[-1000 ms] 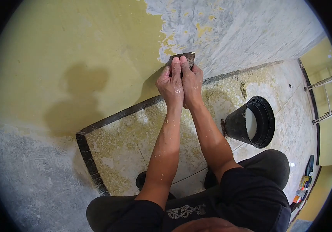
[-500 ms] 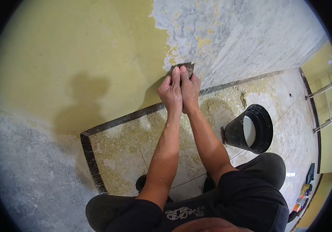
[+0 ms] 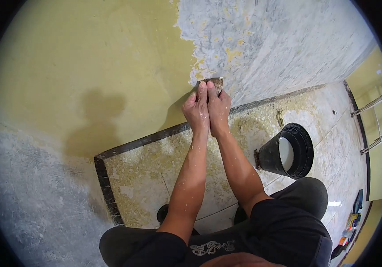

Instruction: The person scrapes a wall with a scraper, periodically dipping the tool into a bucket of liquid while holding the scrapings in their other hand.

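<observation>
Scraper (image 3: pixel 220 82), dark and flat, was clasped by the left grip (image 3: pixel 197 104) and the right grip (image 3: pixel 217 104) together, both thumbs extended side by side along it and its far edge up at the wall. Pale specks dotted both hands and forearms.

Left of the grip, smooth yellow paint (image 3: pixel 111 49) covered the wall, and a soft shadow (image 3: pixel 97 122) fell across it. Beyond and right of the grip spread a grey-white patch (image 3: pixel 284 49) with scattered yellow remnants, its ragged border running up from just beside the blade.

Below the grip, a dark skirting strip (image 3: pixel 144 139) crossed behind the wrists, and the tiled floor (image 3: pixel 211 213) lay between the wall and the person's bent knees. Yellowish flakes (image 3: pixel 133 175) littered it, mostly near the skirting.

Right of the grip and nearer the knees, a black bucket (image 3: pixel 269 152) held whitish liquid (image 3: pixel 286 153). Well apart, farther right, were a metal ladder-like frame (image 3: pixel 371 105) and small mixed items (image 3: pixel 351 222), too small to identify.
</observation>
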`<move>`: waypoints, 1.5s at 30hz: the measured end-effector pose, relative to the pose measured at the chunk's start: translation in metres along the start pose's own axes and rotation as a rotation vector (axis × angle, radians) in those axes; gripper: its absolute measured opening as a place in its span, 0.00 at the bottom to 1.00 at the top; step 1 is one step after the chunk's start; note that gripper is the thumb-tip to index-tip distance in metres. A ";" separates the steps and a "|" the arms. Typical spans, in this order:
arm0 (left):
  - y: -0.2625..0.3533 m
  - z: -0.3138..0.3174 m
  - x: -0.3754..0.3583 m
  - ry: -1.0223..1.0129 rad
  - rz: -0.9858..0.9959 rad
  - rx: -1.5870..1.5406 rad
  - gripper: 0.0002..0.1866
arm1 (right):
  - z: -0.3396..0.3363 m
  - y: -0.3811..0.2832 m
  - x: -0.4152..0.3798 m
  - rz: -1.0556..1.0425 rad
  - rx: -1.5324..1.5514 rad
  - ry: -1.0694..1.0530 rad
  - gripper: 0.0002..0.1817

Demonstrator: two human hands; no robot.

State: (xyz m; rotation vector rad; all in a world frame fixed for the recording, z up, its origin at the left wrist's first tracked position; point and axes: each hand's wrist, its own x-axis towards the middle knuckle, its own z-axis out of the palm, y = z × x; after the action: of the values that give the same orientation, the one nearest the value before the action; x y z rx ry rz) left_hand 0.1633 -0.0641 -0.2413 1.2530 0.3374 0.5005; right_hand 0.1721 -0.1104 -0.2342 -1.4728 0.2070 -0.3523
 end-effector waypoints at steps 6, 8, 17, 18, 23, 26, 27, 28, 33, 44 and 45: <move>0.001 0.003 0.006 -0.014 -0.018 -0.091 0.18 | 0.001 -0.010 0.005 -0.052 -0.084 -0.007 0.21; 0.012 0.008 0.006 -0.015 -0.030 -0.090 0.18 | 0.006 -0.032 0.007 -0.173 -0.182 -0.022 0.21; 0.009 0.001 0.007 0.007 0.070 -0.016 0.19 | 0.009 -0.009 0.001 -0.062 0.008 -0.028 0.20; 0.010 0.000 0.006 0.007 0.059 -0.025 0.19 | 0.010 -0.011 0.000 -0.060 0.010 -0.028 0.20; 0.014 -0.006 0.008 0.015 0.025 -0.037 0.19 | 0.013 -0.033 0.000 -0.074 -0.077 -0.058 0.20; 0.016 -0.002 0.011 0.015 0.076 -0.051 0.19 | 0.015 -0.023 -0.001 -0.100 -0.027 -0.027 0.20; 0.016 -0.002 0.010 0.015 0.088 -0.065 0.19 | 0.014 -0.019 0.000 -0.110 -0.022 -0.029 0.20; 0.024 0.000 0.013 0.011 0.101 -0.069 0.19 | 0.016 -0.022 0.002 -0.108 0.006 -0.030 0.20; 0.035 -0.001 0.016 -0.046 0.082 -0.077 0.19 | 0.017 -0.045 -0.001 -0.097 -0.027 -0.054 0.20; 0.049 0.000 0.007 -0.013 0.120 0.089 0.21 | 0.015 -0.049 -0.009 -0.069 0.031 -0.031 0.19; 0.049 0.005 0.005 0.009 0.091 0.000 0.21 | 0.013 -0.044 -0.008 -0.020 0.074 -0.065 0.18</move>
State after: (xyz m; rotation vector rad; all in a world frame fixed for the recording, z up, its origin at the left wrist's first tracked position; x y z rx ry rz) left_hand 0.1613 -0.0545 -0.1931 1.2704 0.2893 0.5842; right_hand 0.1649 -0.0979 -0.1898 -1.4120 0.1258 -0.3246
